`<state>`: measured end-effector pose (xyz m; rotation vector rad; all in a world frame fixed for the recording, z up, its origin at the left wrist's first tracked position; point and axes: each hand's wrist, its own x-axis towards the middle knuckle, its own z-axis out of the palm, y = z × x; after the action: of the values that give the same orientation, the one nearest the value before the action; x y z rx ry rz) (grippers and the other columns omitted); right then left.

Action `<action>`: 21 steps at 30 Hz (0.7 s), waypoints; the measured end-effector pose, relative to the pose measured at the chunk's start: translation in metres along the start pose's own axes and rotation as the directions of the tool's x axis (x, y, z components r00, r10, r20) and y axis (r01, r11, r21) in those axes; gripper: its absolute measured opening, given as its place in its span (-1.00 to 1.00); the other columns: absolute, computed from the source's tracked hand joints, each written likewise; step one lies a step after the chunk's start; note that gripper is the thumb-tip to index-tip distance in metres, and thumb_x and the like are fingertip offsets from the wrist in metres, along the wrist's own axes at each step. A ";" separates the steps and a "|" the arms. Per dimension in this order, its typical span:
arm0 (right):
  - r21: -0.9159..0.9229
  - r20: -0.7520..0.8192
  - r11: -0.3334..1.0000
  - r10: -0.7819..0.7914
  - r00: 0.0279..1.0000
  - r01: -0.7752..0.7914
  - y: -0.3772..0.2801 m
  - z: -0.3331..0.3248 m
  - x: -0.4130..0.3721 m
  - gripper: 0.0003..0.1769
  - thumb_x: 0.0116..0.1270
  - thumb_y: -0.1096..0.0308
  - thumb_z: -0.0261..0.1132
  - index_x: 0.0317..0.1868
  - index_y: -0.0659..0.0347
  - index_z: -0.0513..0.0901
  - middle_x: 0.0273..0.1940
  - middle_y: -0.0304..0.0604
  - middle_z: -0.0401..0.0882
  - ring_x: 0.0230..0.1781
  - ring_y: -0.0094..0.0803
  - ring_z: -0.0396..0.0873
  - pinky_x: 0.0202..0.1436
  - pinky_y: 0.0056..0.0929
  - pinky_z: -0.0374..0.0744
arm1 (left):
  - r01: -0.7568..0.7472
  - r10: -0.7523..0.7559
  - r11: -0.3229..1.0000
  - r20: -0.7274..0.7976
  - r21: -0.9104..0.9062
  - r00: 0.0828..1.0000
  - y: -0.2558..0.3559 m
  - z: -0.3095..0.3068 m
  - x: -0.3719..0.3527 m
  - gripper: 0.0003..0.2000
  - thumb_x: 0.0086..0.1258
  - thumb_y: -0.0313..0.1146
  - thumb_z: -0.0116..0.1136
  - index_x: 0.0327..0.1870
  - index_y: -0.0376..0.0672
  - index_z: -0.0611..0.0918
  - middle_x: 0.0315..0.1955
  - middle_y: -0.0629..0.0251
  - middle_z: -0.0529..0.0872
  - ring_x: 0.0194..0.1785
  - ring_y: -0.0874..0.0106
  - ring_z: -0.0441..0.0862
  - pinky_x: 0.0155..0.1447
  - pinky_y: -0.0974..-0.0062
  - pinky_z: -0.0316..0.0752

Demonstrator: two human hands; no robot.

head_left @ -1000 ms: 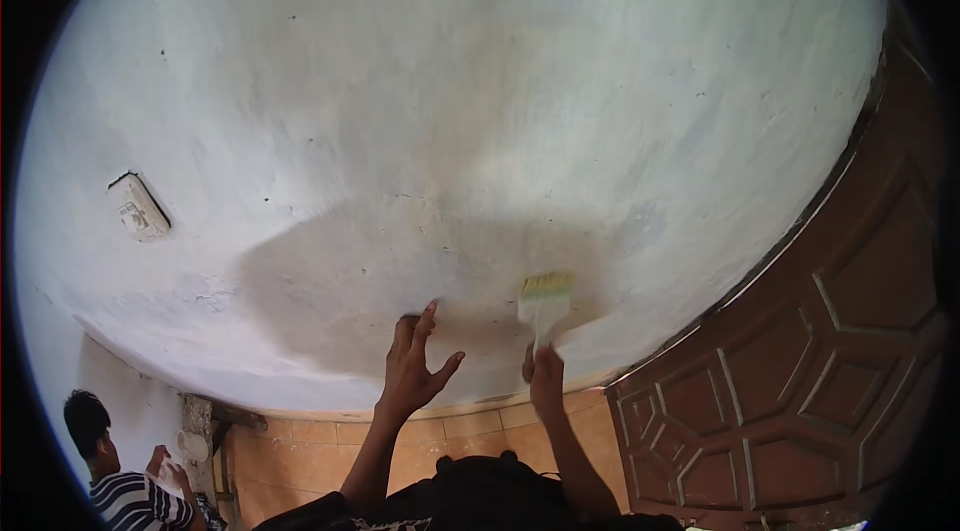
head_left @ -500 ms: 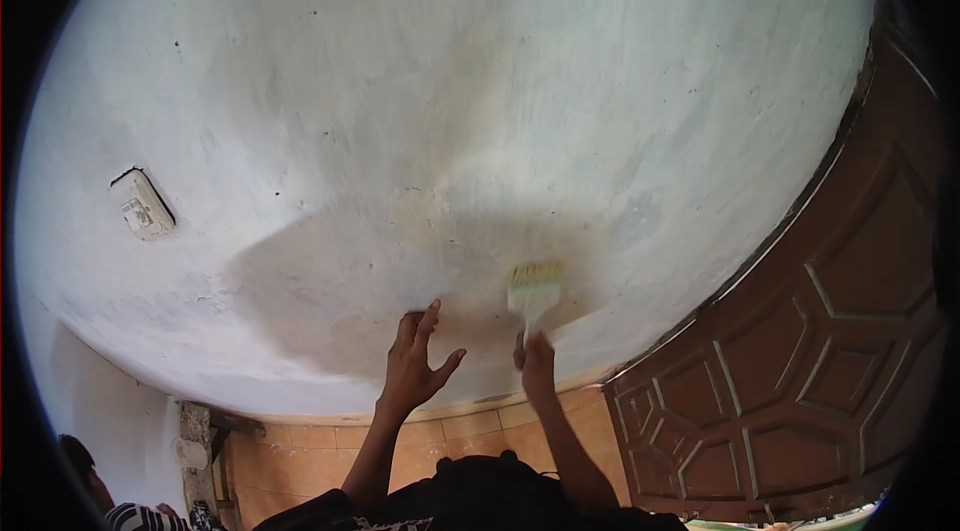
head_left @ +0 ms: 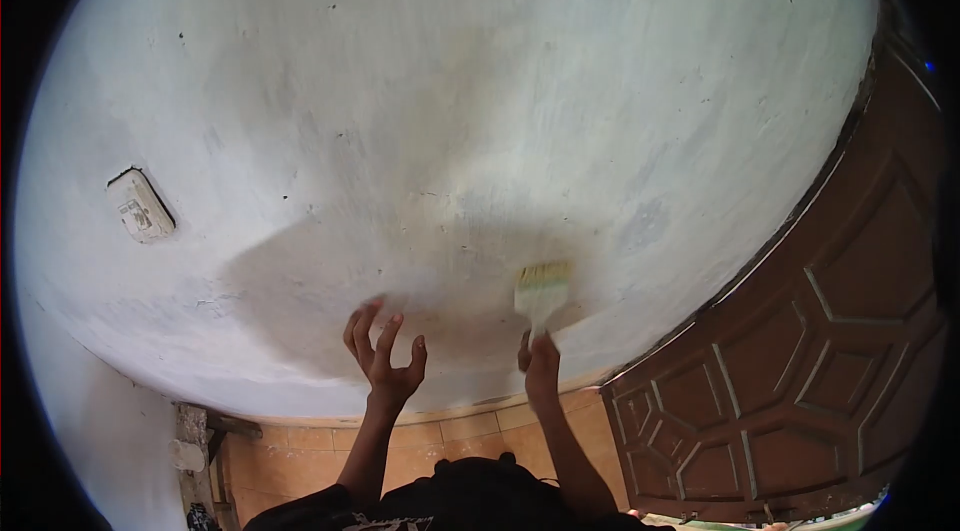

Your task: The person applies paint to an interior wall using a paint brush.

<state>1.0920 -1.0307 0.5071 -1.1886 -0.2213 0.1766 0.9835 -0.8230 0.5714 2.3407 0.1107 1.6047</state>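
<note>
Well left of the fingers, a white rectangular wall switch [head_left: 140,206] sits in the rough whitewashed plaster wall [head_left: 480,111]. The left hand [head_left: 385,361] is close to the wall, fingers [head_left: 362,326] spread and curled, holding nothing. To their right, the right hand [head_left: 541,366] is closed round the flat pale-bristled paintbrush [head_left: 542,291], whose bristles press on the plaster above. Even, overlapping strokes probably suit best, kept off the brown carved wooden door [head_left: 830,331].
</note>
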 end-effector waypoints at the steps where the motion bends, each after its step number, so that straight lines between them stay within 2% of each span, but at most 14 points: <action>1: -0.020 -0.011 0.999 0.030 0.999 -0.031 0.021 -0.010 -0.013 -0.59 0.60 -0.01 0.03 -0.31 0.12 0.46 -0.60 -0.49 0.14 -0.64 -0.69 0.03 -0.56 -0.55 0.00 | -0.040 0.039 0.995 0.015 0.096 0.999 -0.003 0.001 0.000 -0.35 0.15 -0.36 0.42 0.33 -0.08 0.46 0.36 -0.18 0.26 0.45 -0.15 0.12 0.42 -0.15 0.10; 2: 0.012 -0.002 1.000 0.025 1.000 -0.025 0.022 -0.011 -0.023 -0.59 0.60 -0.01 0.04 -0.31 0.12 0.46 -0.60 -0.49 0.14 -0.64 -0.69 0.03 -0.56 -0.55 0.00 | -0.081 0.076 0.978 0.033 0.192 0.997 -0.007 0.003 0.000 -0.31 0.16 -0.31 0.43 0.37 -0.05 0.42 0.47 -0.24 0.12 0.55 -0.21 -0.03 0.48 -0.23 -0.01; 4: 0.075 0.012 0.997 0.010 1.000 -0.011 0.014 -0.007 -0.037 -0.60 0.59 0.00 0.05 -0.31 0.13 0.46 -0.60 -0.48 0.14 -0.65 -0.68 0.02 -0.57 -0.54 0.00 | -0.078 0.045 0.950 0.114 0.304 0.992 -0.027 0.021 -0.010 -0.21 0.17 -0.14 0.46 0.44 -0.02 0.34 0.53 -0.25 -0.17 0.57 -0.25 -0.35 0.49 -0.32 -0.24; 5: 0.012 0.023 0.998 -0.065 0.998 0.065 0.007 -0.004 -0.031 -0.60 0.60 0.01 0.03 -0.33 0.12 0.43 -0.61 -0.47 0.13 -0.66 -0.67 0.01 -0.58 -0.54 0.00 | -0.084 0.027 0.932 0.164 0.354 0.986 -0.033 0.026 -0.014 -0.16 0.17 -0.05 0.47 0.47 -0.01 0.30 0.56 -0.25 -0.32 0.58 -0.28 -0.52 0.50 -0.36 -0.35; 8: 0.057 -0.007 0.991 -0.123 0.992 0.123 -0.044 0.028 0.000 -0.60 0.61 0.02 0.01 -0.34 0.12 0.42 -0.61 -0.48 0.11 -0.67 -0.67 0.00 -0.58 -0.53 -0.01 | -0.076 -0.012 0.904 0.203 0.421 0.979 -0.029 0.031 -0.013 -0.07 0.18 0.16 0.41 0.52 -0.01 0.22 0.54 -0.25 -0.51 0.54 -0.32 -0.65 0.46 -0.43 -0.45; 12: 0.003 0.083 0.999 -0.033 0.996 0.033 -0.055 0.036 0.020 -0.59 0.63 0.04 -0.02 -0.36 0.11 0.39 -0.61 -0.49 0.11 -0.65 -0.69 0.02 -0.58 -0.54 0.00 | -0.102 -0.009 0.889 0.240 0.446 0.971 -0.029 0.026 -0.013 -0.07 0.21 0.22 0.36 0.53 -0.02 0.20 0.53 -0.26 -0.53 0.53 -0.35 -0.66 0.45 -0.44 -0.45; 14: -0.078 0.074 0.997 0.000 0.997 0.005 -0.011 0.017 0.008 -0.58 0.63 0.02 -0.01 -0.37 0.10 0.38 -0.61 -0.50 0.11 -0.65 -0.70 0.03 -0.58 -0.55 0.01 | -0.101 -0.006 0.890 0.232 0.445 0.973 -0.027 0.028 -0.011 -0.06 0.22 0.21 0.36 0.53 -0.04 0.19 0.53 -0.26 -0.53 0.53 -0.35 -0.66 0.45 -0.44 -0.45; 16: -0.166 0.107 0.986 0.014 0.994 0.004 0.046 -0.013 -0.018 -0.57 0.63 0.01 -0.02 -0.38 0.10 0.36 -0.61 -0.48 0.11 -0.66 -0.69 0.04 -0.58 -0.55 0.02 | -0.092 0.007 0.892 0.189 0.443 0.982 -0.028 0.031 -0.010 -0.07 0.23 0.24 0.33 0.56 0.10 0.18 0.55 -0.20 -0.49 0.56 -0.25 -0.65 0.49 -0.33 -0.49; 17: -0.139 0.117 0.990 0.028 0.993 -0.011 0.049 -0.016 -0.028 -0.58 0.62 0.02 -0.02 -0.36 0.12 0.39 -0.60 -0.48 0.13 -0.64 -0.69 0.07 -0.57 -0.57 0.06 | -0.090 0.014 0.893 0.173 0.442 0.985 -0.029 0.031 -0.011 -0.08 0.23 0.25 0.32 0.58 0.17 0.17 0.57 -0.16 -0.47 0.58 -0.21 -0.65 0.51 -0.28 -0.51; 19: -0.079 0.127 0.996 0.049 0.991 -0.040 0.035 -0.012 -0.047 -0.58 0.61 0.03 -0.02 -0.32 0.18 0.45 -0.57 -0.46 0.18 -0.60 -0.68 0.12 -0.54 -0.60 0.13 | -0.090 0.020 0.891 0.161 0.444 0.987 -0.031 0.031 -0.012 -0.08 0.24 0.25 0.32 0.58 0.18 0.17 0.57 -0.17 -0.45 0.58 -0.21 -0.64 0.52 -0.27 -0.51; 21: -0.064 0.059 0.997 -0.041 0.997 0.045 0.010 0.013 -0.033 -0.60 0.63 0.04 -0.03 -0.32 0.14 0.43 -0.58 -0.45 0.19 -0.62 -0.69 0.11 -0.55 -0.60 0.11 | -0.092 0.023 0.896 0.161 0.435 0.987 -0.030 0.032 -0.012 -0.09 0.24 0.24 0.31 0.58 0.18 0.18 0.57 -0.17 -0.44 0.58 -0.21 -0.63 0.52 -0.27 -0.52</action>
<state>1.0565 -1.0234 0.5004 -1.2437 -0.3052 0.1672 1.0113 -0.8034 0.5411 2.8232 0.4165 1.5469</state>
